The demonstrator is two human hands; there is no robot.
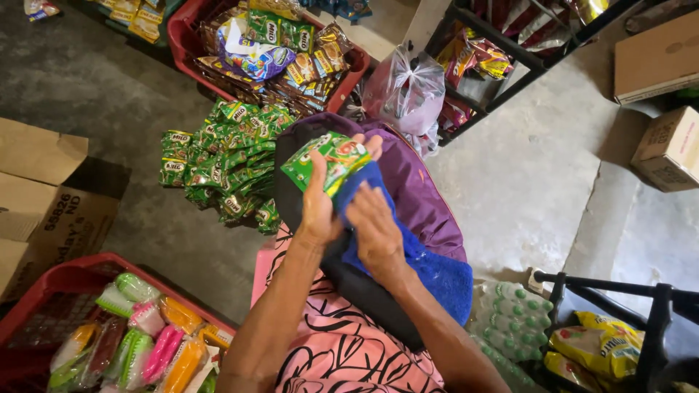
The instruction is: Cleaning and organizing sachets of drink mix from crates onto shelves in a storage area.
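Note:
My left hand grips a strip of green sachets and holds it up over my lap. My right hand presses a blue cloth against the lower side of the sachets. Under both hands lies a purple and black garment across my knees, over a pink patterned dress. A heap of the same green sachet strips lies on the concrete floor just beyond my left hand.
A red basket of mixed sachets stands at the back. Another red basket with colourful brushes sits at lower left beside cardboard boxes. A tied plastic bag, black racks, wrapped bottles and boxes surround me.

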